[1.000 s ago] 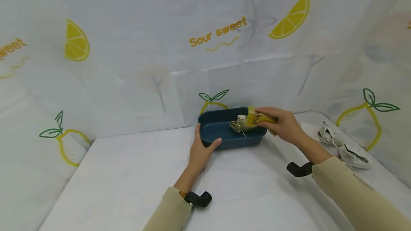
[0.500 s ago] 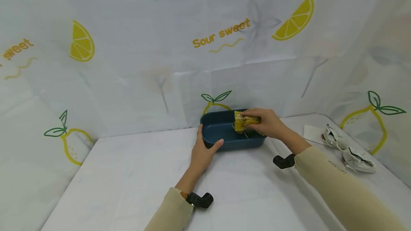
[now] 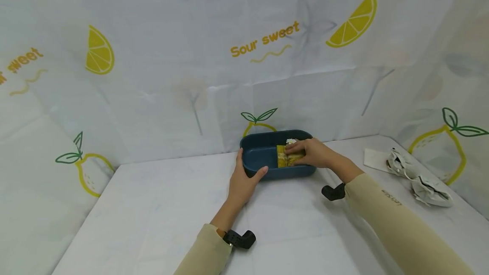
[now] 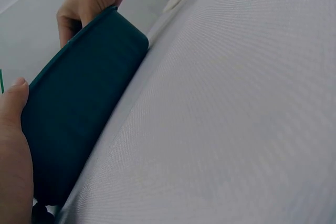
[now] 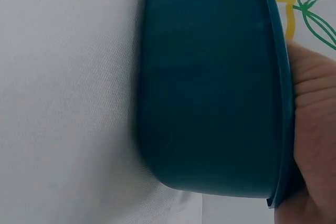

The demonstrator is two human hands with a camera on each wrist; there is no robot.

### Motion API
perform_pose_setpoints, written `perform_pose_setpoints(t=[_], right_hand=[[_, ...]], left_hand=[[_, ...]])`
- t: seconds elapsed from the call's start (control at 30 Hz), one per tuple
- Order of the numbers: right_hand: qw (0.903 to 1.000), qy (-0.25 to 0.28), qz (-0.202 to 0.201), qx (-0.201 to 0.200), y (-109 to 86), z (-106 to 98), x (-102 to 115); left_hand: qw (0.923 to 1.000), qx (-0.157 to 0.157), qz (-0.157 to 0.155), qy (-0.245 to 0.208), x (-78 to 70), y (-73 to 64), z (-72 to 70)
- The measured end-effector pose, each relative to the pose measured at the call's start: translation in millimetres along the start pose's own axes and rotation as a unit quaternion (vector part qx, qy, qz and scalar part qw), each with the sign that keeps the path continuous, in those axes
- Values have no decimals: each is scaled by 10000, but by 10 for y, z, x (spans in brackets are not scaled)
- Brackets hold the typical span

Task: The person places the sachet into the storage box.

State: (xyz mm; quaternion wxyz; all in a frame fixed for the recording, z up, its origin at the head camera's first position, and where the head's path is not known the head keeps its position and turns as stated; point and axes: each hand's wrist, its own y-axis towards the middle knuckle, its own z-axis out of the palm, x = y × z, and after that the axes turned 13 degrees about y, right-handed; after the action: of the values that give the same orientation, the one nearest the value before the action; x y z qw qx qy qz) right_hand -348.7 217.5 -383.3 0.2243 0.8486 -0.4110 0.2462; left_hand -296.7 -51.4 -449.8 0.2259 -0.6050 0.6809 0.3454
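A dark blue rectangular tub [image 3: 263,141] stands against the back wall. My left hand [image 3: 243,181] grips its left end, thumb along the front wall. Over the tub's right half, my right hand [image 3: 311,152] reaches in and holds a mottled yellow cloth bundle [image 3: 282,156] low inside. A small white flower [image 3: 291,141] shows just behind those fingers; the pouch it sits on is mostly hidden. In the left wrist view the tub's outer wall [image 4: 86,93] hides the bundle. The right wrist view likewise shows the tub wall [image 5: 210,87] with the right hand behind its rim.
Two crumpled whitish cloth pouches [image 3: 429,190] lie at the right side of the white-covered table [image 3: 172,215], beside a flat white piece [image 3: 376,159]. A lemon-printed white sheet [image 3: 172,75] hangs right behind the tub.
My right hand has moved left and down into the tub with the yellow bundle, which now lies lower and flatter over the flowered pouch. My left hand keeps its grip on the tub.
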Motion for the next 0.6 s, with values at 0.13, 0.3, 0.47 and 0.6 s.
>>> perform_pose_setpoints(t=[0.13, 0.3, 0.47, 0.6], right_hand=[[9999, -51, -39, 149, -4, -10, 15], [9997, -153, -36, 160, 26, -26, 76], [9997, -181, 80, 130, 26, -23, 136], [9999, 8, 136, -28, -35, 6, 112]], left_hand=[[10000, 14, -28, 17, 1, -8, 5], [10000, 27, -15, -2, -7, 1, -6], [10000, 35, -30, -10, -9, 4, -12], [10000, 33, -52, -32, -4, -14, -14]])
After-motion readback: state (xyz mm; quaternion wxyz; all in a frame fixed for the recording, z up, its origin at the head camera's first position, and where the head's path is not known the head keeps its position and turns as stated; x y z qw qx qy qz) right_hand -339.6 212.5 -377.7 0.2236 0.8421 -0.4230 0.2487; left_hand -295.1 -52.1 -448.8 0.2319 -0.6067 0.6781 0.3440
